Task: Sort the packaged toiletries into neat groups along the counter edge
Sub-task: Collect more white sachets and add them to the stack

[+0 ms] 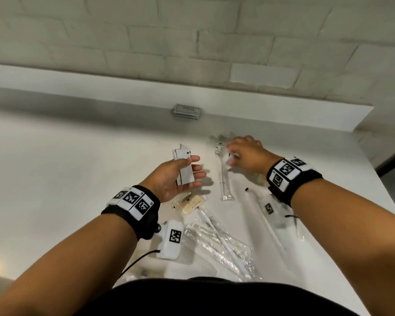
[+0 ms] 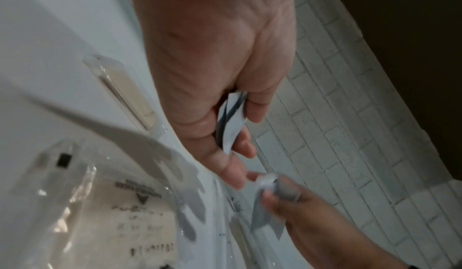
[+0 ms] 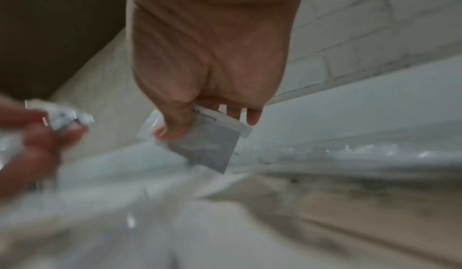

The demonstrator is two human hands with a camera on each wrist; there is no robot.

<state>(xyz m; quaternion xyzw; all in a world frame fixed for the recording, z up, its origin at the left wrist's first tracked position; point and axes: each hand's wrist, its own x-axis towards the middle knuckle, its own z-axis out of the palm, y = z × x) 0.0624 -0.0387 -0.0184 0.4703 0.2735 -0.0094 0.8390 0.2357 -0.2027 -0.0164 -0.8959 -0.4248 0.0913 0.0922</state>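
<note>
Left hand (image 1: 176, 176) gripped stacked sachets (image 1: 184, 166) above counter (image 1: 78, 156), gathering one group. Right hand (image 1: 246, 153) pinched another sachet (image 3: 210, 146), likely joining it. Remaining packets (image 1: 217, 240) lay near, unsorted.

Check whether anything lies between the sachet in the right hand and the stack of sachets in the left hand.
Nothing visible does. The right hand pinches a small grey sachet above the counter, and the left hand holds its white sachets up beside it. Only open air separates them; the wrapped toothbrush lies flat on the counter below.
</note>
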